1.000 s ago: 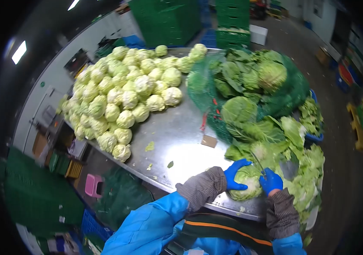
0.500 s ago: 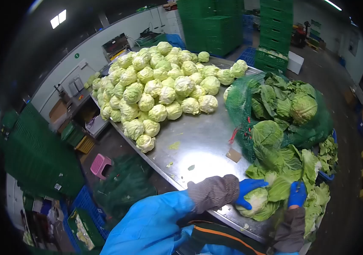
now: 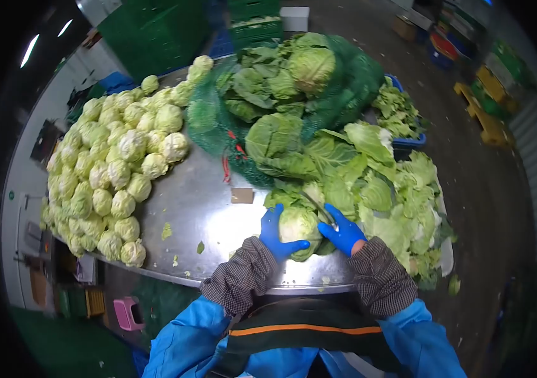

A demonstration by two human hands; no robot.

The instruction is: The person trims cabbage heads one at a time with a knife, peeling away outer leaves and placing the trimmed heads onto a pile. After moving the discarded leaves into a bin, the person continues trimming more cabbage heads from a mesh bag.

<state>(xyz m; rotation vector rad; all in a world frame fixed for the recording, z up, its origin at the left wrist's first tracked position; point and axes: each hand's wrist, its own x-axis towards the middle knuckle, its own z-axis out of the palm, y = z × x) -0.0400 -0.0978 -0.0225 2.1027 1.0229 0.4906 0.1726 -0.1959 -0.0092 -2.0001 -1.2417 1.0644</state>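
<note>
My left hand [image 3: 276, 235], in a blue glove, is wrapped round the left side of a pale green cabbage [image 3: 297, 225] near the table's front edge. In my gloved right hand [image 3: 344, 230] is a knife [image 3: 316, 206], its dark blade slanting up and left along the cabbage's right side. Loose outer leaves [image 3: 339, 192] lie behind and to the right of it. Just beyond is a larger, leafy green cabbage [image 3: 275, 142] at the mouth of a green mesh sack [image 3: 205, 116].
Trimmed cabbages [image 3: 117, 173] are heaped on the left of the metal table [image 3: 183, 189]. A brown card piece [image 3: 242, 195] lies mid-table. More leaves [image 3: 407, 214] cover the right edge, with a blue crate [image 3: 410, 142] beyond. A pink stool [image 3: 129, 314] stands on the floor.
My view has swung right and down. My right hand has come closer to my left, beside the cabbage, and the knife blade now shows. The left hand still grips the cabbage.
</note>
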